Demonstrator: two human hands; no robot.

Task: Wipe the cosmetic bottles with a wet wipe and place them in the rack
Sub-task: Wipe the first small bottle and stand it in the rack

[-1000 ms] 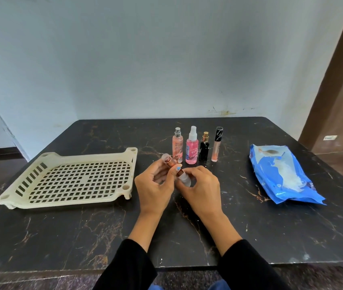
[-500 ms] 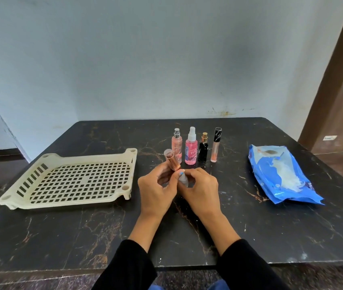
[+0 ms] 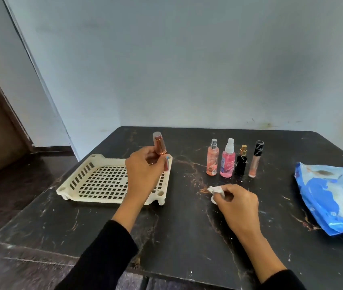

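My left hand (image 3: 143,174) holds a slim copper-coloured cosmetic tube (image 3: 159,145) upright over the right edge of the cream slotted rack (image 3: 95,181). My right hand (image 3: 236,203) rests low over the table and pinches a crumpled white wet wipe (image 3: 215,190). Behind it stand several bottles in a row: a peach spray bottle (image 3: 212,159), a pink spray bottle (image 3: 227,160), a small black bottle (image 3: 241,162) and a lip-gloss tube (image 3: 255,159). Nothing lies in the rack.
A blue pack of wet wipes (image 3: 331,197) lies at the table's right side. The black marble table (image 3: 187,227) ends at a near edge close to my sleeves. A wall runs behind the table and a dark door stands at the far left.
My hands have separated. The left hand carried the copper tube leftward over the rack, while the right hand kept the wipe and moved right. The camera view swung left.
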